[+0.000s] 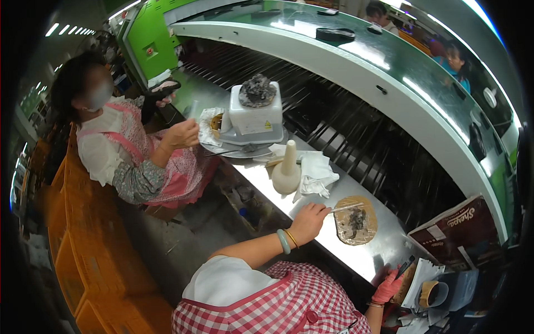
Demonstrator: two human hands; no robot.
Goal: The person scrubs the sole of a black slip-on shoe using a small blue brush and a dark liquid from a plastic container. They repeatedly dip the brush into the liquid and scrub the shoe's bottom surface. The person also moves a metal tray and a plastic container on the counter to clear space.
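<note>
My left hand [311,221], bare with a green bangle, is closed on the end of a thin pale stick [347,207]. The stick's far end lies over a roundish brown pad [368,229] with a shiny film and a dark smear. At the lower right, my right hand [387,286], in a pinkish-red glove, is closed around a small dark object [405,268]; its kind is unclear. Left of the pad stand a cream bottle with a long tapering neck [287,172] and crumpled white cloths [317,173]. All rest on a shiny metal table [356,259].
A white box-shaped device [256,114] carries a dark grey lump [257,91]. At left, a co-worker holds a black shoe [162,89]. Beyond the table run rollers and a green conveyor [289,19] with shoes. A maroon carton [459,234] and clear tub [436,294] stand right; orange crates [94,250] left.
</note>
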